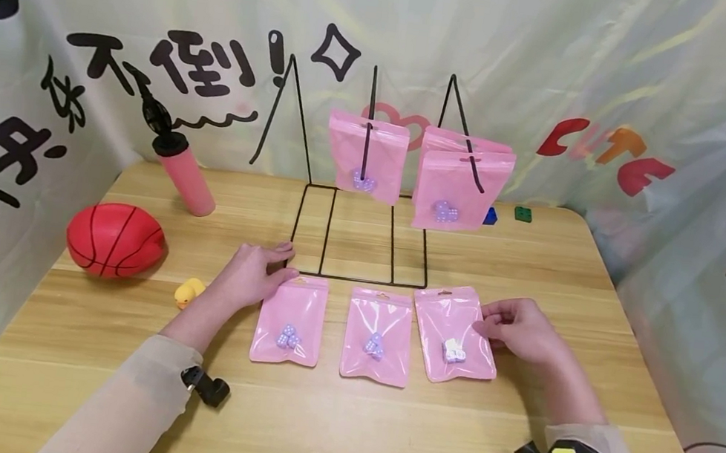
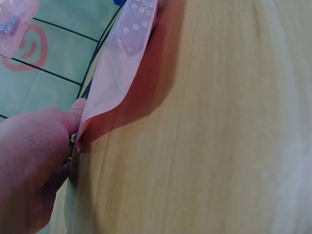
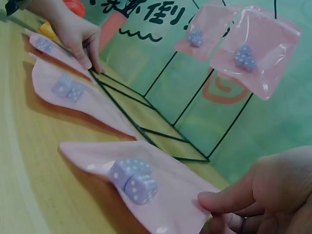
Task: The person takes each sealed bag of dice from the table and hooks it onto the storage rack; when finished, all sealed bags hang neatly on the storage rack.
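Three pink zip pouches with pale purple dice are lined up on the table: a left pouch (image 1: 307, 306), a middle pouch (image 1: 380, 314) and a right pouch (image 1: 443, 314). My right hand (image 1: 522, 331) pinches the right pouch's edge between thumb and fingers; this pouch is turned slightly askew. My left hand (image 1: 249, 277) is at the front left corner of a black wire rack (image 1: 357, 280), its thumb and fingers around the wire beside the left pouch's top. One pouch (image 1: 385, 147) hangs from the rack's middle hook, and several overlapping pouches (image 1: 468, 186) from the right hook.
A red basketball-patterned ball (image 1: 113, 239), a pink hand pump (image 1: 189, 180) and a yellow toy duck (image 1: 190, 292) are on the left of the table. Behind the right-hand hanging pouches lie a blue block (image 1: 490, 216) and a green block (image 1: 523, 214). A printed cloth hangs behind the table.
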Demonstrator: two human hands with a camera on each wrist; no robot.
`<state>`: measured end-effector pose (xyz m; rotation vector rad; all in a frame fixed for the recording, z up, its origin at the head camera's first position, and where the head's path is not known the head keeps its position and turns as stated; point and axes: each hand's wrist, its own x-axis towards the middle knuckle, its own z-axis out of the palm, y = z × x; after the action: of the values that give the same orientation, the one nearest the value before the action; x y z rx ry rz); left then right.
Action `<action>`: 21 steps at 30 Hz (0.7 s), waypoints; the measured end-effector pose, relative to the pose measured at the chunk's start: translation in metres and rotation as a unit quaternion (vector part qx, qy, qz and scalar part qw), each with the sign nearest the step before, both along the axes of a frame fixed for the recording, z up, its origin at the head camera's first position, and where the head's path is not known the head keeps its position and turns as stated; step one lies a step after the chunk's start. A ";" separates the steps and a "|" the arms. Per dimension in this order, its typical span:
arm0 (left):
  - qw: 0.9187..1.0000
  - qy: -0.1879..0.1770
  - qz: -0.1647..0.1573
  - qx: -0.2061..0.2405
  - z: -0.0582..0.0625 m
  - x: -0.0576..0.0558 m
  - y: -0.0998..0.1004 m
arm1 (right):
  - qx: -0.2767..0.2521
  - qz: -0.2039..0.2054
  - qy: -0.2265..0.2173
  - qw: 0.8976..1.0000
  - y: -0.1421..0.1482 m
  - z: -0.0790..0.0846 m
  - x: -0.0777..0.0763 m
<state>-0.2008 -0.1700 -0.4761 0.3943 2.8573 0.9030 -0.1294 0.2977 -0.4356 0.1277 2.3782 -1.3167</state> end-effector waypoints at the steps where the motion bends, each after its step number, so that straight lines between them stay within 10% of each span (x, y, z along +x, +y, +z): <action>1: 1.000 0.000 0.000 0.001 0.000 0.000 0.000 | -0.001 0.004 0.001 1.000 0.000 0.002 0.001; 21: 1.000 0.005 -0.002 0.000 -0.001 -0.001 0.000 | -0.001 0.006 0.172 0.985 -0.005 0.044 0.009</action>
<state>-0.2015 -0.1700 -0.4772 0.4072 2.8644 0.9029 -0.1200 0.2924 -0.3915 -0.1252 2.6557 -1.4322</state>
